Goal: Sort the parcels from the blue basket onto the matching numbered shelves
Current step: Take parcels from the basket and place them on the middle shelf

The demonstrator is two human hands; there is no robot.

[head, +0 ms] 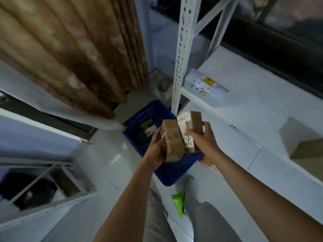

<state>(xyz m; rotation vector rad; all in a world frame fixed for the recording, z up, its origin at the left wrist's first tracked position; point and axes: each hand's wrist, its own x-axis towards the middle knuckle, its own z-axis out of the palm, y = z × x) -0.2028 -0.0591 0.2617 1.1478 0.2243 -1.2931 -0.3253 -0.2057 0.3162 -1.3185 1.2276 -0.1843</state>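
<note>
- Nearest, the person's legs in pale grey trousers [206, 222] stand on the white floor, with a green packet [179, 203] lying between the feet.
- Just above, the left hand [156, 151] curls its fingers round a plain brown box [172, 141], held upright over the blue basket [167, 172].
- Beside it, the right hand [203, 139] grips a second box [189, 130], whose white label carries a handwritten 4; the two boxes touch along their sides.
- Below the hands, the blue basket sits on the floor, and one more labelled parcel [148, 130] lies inside it.
- To the right, a white shelf [253, 119] holds a cardboard box [300, 142] at its near end.
- Farther along that shelf lies a grey mailer bag [204, 84] marked with a 4, close to the white perforated upright [181, 55].
- Farthest left, a brown curtain [70, 49] hangs down to the floor.
</note>
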